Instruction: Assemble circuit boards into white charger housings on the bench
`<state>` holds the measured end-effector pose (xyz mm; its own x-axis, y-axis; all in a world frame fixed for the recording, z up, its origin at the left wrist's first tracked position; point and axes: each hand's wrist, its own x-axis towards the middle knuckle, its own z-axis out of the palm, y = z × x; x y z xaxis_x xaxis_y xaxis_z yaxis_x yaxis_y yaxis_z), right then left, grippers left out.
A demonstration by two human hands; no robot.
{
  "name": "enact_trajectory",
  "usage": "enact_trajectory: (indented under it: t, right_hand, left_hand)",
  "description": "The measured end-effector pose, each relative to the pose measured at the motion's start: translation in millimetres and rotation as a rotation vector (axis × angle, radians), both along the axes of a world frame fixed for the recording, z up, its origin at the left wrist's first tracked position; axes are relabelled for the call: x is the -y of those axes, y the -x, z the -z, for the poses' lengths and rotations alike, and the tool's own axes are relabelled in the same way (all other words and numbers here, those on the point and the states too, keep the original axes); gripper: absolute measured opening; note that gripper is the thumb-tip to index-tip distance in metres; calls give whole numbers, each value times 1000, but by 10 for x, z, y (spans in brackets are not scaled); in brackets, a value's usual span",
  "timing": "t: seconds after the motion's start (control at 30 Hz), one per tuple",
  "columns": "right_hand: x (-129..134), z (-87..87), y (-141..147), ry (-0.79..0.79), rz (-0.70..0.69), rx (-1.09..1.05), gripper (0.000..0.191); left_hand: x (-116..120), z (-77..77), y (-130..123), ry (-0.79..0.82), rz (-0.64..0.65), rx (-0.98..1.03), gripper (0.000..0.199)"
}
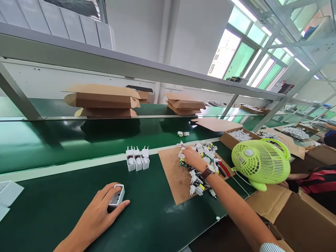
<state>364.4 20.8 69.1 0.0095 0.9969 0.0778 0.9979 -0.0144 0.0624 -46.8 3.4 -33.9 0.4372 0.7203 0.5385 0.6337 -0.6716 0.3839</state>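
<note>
My left hand (101,210) is closed around a white plastic casing (117,196), its open side up, low over the green table. My right hand (193,159), with a watch on the wrist, reaches into a pile of white plugs and small circuit boards (207,150) on a brown cardboard sheet (169,171). Its fingertips are at a white part at the pile's left edge; whether they grip it is hard to see. Three white casings with plug parts (138,161) stand side by side between my hands. Red-handled pliers (224,169) lie at the pile's right side.
A green fan (259,161) stands right of the pile, before a box of white parts (233,138). Two small pieces (183,133) lie behind the pile. Flattened cartons (105,99) sit under a long shelf. An open carton (299,213) is at lower right, near another person's arm.
</note>
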Motion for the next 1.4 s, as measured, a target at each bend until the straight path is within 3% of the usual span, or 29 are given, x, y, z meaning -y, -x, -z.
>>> enact_trajectory:
  t: [0.2,0.37,0.5,0.67,0.8,0.97,1.07,1.13,1.3,1.4]
  right_hand:
    - [32,-139,-11,-104,10,-4,30]
    - [-54,2,28,-17,-5,-54,10]
    - [-48,59,44,-95,36,-122,13]
    - [194,-100,9,-325,55,-264,42]
    - [332,-87,227,-346,-66,-391,37]
    - [402,129,903,-241,-272,-517,27]
    - [489,176,1210,-76,-636,-614,29]
    - [538,151,1239,-21,-818,-634,35]
    - [507,105,901,-28,-615,-535,48]
    - [488,169,834,93,-648,-476,63]
  left_hand:
    - [30,-47,-16,-58,11,7,40]
    - [48,-74,-44,-88,36,7,43]
    - [63,-60,-20,-92,31,11,43]
    - [73,-52,-40,-57,23,20,43]
    - [81,-47,-78,-63,36,27,41]
    - [77,-37,-53,-108,39,4,40]
    - [84,-90,-30,-171,27,-10,52]
    - [108,-154,-35,-236,34,-26,61]
    - [243,-265,-178,-354,117,-157,61]
    - [333,-242,-330,-360,150,-217,42]
